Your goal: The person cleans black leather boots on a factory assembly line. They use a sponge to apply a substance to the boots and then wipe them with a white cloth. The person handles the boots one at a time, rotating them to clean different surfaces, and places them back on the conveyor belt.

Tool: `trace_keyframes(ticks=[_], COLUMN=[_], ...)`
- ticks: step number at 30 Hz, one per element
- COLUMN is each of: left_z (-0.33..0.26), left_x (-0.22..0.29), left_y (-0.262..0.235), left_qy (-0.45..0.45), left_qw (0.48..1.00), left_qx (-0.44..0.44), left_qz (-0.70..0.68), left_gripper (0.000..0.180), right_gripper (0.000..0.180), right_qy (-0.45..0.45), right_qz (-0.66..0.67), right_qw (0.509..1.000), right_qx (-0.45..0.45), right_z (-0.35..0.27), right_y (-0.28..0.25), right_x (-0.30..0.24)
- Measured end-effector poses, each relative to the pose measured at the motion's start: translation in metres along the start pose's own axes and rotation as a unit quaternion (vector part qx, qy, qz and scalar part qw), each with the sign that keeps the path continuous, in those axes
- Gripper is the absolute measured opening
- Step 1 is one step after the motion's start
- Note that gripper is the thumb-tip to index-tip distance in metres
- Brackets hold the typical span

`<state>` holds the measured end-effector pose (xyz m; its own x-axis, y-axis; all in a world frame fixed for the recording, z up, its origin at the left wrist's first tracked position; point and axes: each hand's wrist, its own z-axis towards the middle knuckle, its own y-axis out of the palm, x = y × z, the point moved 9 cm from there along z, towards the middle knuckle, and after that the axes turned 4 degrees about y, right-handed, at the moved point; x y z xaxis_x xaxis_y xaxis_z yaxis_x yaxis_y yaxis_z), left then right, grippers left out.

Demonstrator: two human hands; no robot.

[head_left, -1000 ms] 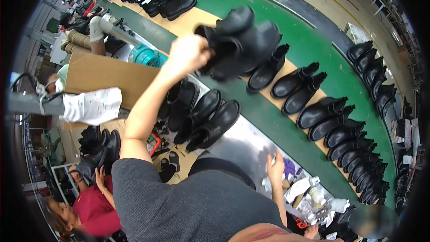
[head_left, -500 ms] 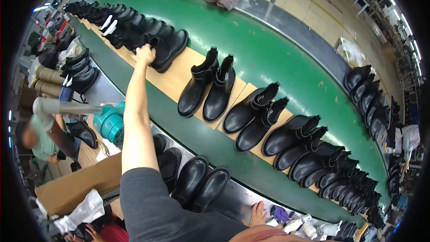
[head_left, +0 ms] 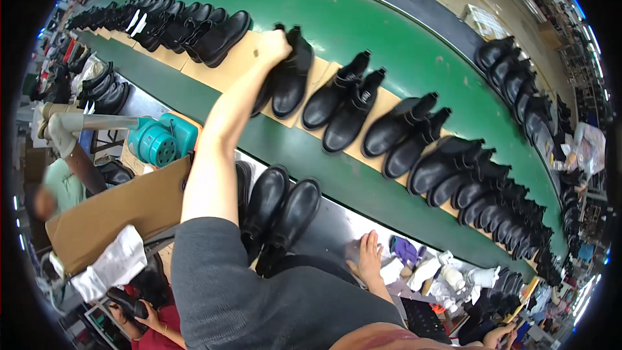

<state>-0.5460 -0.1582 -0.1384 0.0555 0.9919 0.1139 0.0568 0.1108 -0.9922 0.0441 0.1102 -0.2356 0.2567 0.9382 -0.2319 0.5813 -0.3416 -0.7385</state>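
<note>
Left hand (head_left: 275,45): fingers closed on pair of black boots (head_left: 290,74), gripped at the tops so both stay together.
Right hand (head_left: 370,253): fingers open, resting flat on near table (head_left: 330,227).

Left hand (head_left: 275,45) fingers hidden behind black boot (head_left: 291,74).

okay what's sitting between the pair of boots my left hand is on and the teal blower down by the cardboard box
In the head view, only the bare green conveyor belt edge lies between the boot pair under your left hand and the teal blower.
</note>
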Motion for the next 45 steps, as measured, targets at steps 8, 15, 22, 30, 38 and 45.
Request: trace_keyframes(ticks=[8,15,22,30,38,45], left_z=[-0.273,-0.537,-0.535,-0.553,-0.524,-0.515], left_x=[0.126,0.242,0.166,0.095,0.144,0.133], left_y=[-0.188,-0.090,-0.039,0.148,0.033,0.077], left_qy=[0.454,0.782,0.392,-0.219,-0.019,-0.032], left_qw=[0.845,0.618,0.858,0.617,0.553,0.627], left_qx=[0.283,0.050,0.030,-0.321,-0.372,-0.311], left_qz=[0.024,0.071,-0.332,-0.684,-0.746,-0.714], left_gripper=[0.018,0.010,0.026,0.100,0.090,0.055], right_gripper=[0.052,0.069,0.074,0.069,0.053,0.061], right_qy=[-0.117,-0.208,0.048,0.046,-0.126,0.045], right_qz=[0.451,0.544,0.748,0.755,0.905,0.857], right_qw=[0.849,0.783,0.659,0.649,0.375,0.512], right_qx=[0.250,0.218,0.055,0.086,-0.160,0.027], right_z=[0.012,0.006,-0.003,-0.003,-0.046,-0.013], right_y=[-0.116,-0.168,0.039,0.024,0.005,0.033], right_x=[0.048,0.024,0.059,0.048,0.005,0.057])
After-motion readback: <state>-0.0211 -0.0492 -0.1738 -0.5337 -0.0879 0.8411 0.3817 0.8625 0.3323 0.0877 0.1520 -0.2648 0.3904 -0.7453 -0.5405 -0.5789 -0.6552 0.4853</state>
